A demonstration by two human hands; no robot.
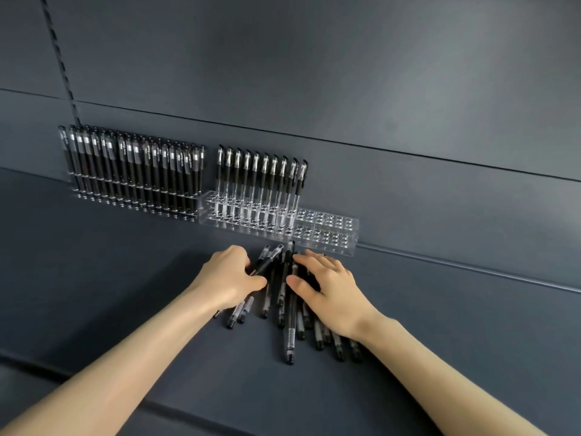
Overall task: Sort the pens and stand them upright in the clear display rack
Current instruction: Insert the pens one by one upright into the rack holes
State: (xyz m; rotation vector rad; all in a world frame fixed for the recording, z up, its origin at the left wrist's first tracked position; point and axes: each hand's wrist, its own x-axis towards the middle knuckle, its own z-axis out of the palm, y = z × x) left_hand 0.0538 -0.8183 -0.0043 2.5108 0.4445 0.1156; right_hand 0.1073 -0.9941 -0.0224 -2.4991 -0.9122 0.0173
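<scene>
- Near the surface's [125, 278] back edge, before the clear rack [330, 229], our loose pens [290, 313] lie heaped, long axes pointing at the rack.
- Our left hand [231, 275] pinches one pen [267, 262], tip aimed rackward.
- Our right hand [330, 287] rests on the heap, fingers spread.

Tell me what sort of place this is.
Likely a stationery shop display: clear display racks stocked with rows of identical pens, a slotted shelving rail on the dark panelled wall, and loose pens heaped on the shelf.
</scene>
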